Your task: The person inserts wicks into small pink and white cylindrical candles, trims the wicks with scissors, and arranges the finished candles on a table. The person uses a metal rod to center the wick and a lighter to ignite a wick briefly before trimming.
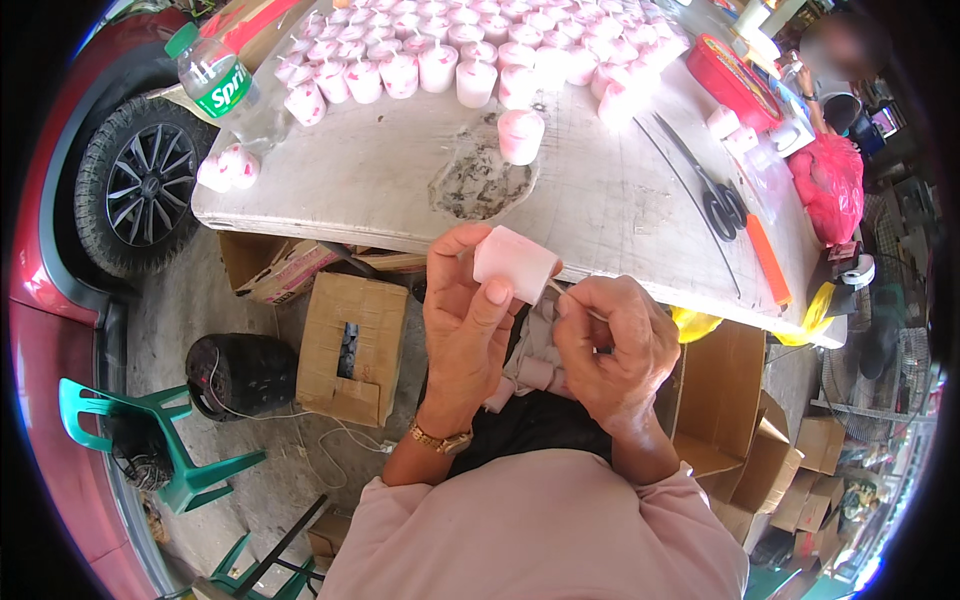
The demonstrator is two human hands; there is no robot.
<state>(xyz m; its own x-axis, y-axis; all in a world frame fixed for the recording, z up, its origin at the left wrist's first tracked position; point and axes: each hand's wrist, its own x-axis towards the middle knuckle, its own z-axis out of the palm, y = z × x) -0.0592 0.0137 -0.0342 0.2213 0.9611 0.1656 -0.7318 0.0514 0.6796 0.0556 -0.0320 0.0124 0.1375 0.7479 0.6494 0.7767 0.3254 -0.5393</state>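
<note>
My left hand grips a pale pink pillar candle between thumb and fingers, tilted on its side just off the table's front edge. My right hand is closed in a pinch on a thin rod-like piece that meets the candle's right end. I cannot tell whether this is a wick or a tool. More pale pink candles lie in my lap below the hands, partly hidden. A single candle stands on the table ahead of my left hand.
Many pink and white candles stand in rows across the far table. A plastic bottle is at left. Black scissors, an orange-handled tool and a red tub lie at right. Cardboard boxes flank me; another person is at far right.
</note>
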